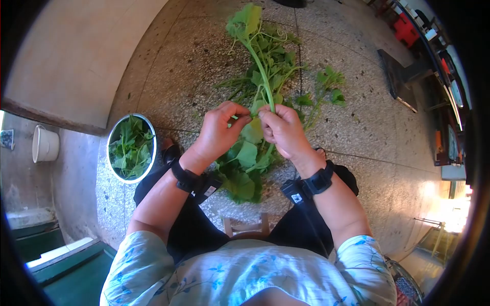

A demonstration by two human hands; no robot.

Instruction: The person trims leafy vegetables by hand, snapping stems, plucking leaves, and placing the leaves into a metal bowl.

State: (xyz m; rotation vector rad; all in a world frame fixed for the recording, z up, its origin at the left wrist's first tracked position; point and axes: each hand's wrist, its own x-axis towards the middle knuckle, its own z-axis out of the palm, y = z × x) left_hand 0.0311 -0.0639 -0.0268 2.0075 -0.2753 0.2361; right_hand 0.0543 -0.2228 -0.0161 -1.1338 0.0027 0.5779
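Note:
My right hand (286,130) is closed around the thick green stem of a leafy vine (264,76), which points up and away from me with a broad leaf at its far end. Close beside it, my left hand (219,130) pinches thumb and fingers together near the stem. What lies between those fingertips is too small to make out. Large green leaves (246,155) hang or lie below both hands. Beyond them, a heap of leafy vines (278,58) with curly tendrils rests on the floor.
A metal basin (154,148) of picked leaves stands left of my knee. Farther left is a white bucket (47,144). Loose sprigs (331,79) lie right of the heap. A black stand (393,79) and a red plastic item (406,30) are at the far right.

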